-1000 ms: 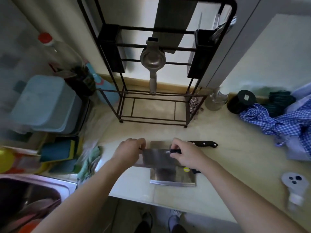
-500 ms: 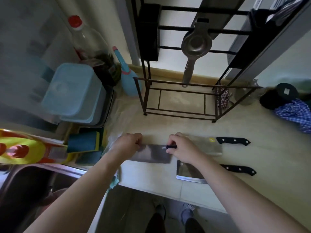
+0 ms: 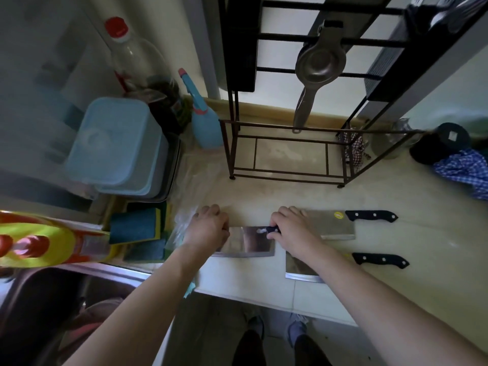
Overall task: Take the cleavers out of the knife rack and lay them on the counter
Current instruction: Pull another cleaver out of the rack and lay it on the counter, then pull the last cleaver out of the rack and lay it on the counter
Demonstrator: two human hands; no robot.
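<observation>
Three cleavers are on the beige counter (image 3: 396,294). The left cleaver (image 3: 250,241) has its shiny blade flat at counter level; my left hand (image 3: 208,227) grips the blade's far end and my right hand (image 3: 293,228) is closed on its dark handle. A second cleaver (image 3: 335,225) with a yellow sticker and black handle lies to the right. The third cleaver (image 3: 377,261) lies nearer me, its blade partly under my right forearm. The black wire knife rack (image 3: 287,154) stands behind them against the wall.
A metal squeezer (image 3: 314,72) hangs in the rack. A blue lidded box (image 3: 116,143), a spray bottle (image 3: 203,120), a clear bottle (image 3: 132,56) and sponges (image 3: 137,228) crowd the left. The sink (image 3: 52,307) is lower left. A checked cloth (image 3: 464,167) and black jar (image 3: 441,143) sit right.
The cleaver in both hands has shifted left off the other blades and down toward the counter. My view has swung left and closer; the two laid cleavers now show to the right.
</observation>
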